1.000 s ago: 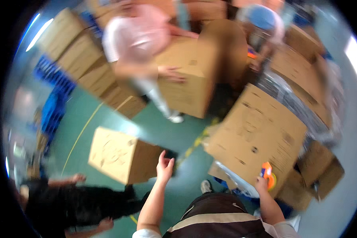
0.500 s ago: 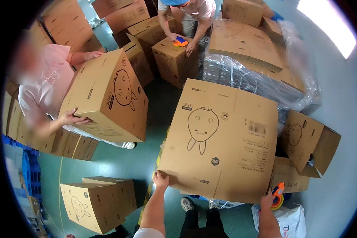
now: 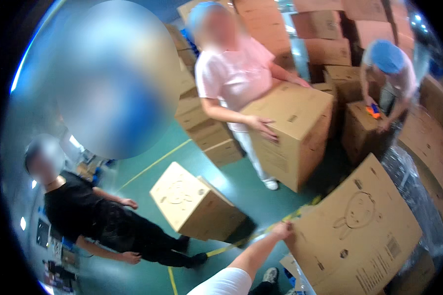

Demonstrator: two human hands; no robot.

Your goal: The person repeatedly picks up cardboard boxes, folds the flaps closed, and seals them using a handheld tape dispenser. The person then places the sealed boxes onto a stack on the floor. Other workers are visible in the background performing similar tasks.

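Observation:
My left hand (image 3: 282, 230) is closed on the left corner of a large cardboard carton (image 3: 354, 231), with my forearm reaching in from the lower edge. Its broad, flat face bears a line-drawn rabbit head, a barcode and small print. The carton looks tilted in this view, and its lower right part runs out of sight. My right hand is not in view. Clear plastic wrap (image 3: 403, 169) lies along the carton's far right side.
A co-worker in a pink shirt (image 3: 236, 78) carries a closed carton (image 3: 290, 128). Another co-worker (image 3: 391, 64) bends over a carton (image 3: 362, 130) with an orange-and-blue tape dispenser (image 3: 373, 111). A person in black (image 3: 93, 206) stands left, near cartons (image 3: 197, 201) on the green floor.
The view has swung left, bringing the person in black into sight. My right hand, which held an orange tape dispenser, has left the picture. My left hand stays at the carton's corner.

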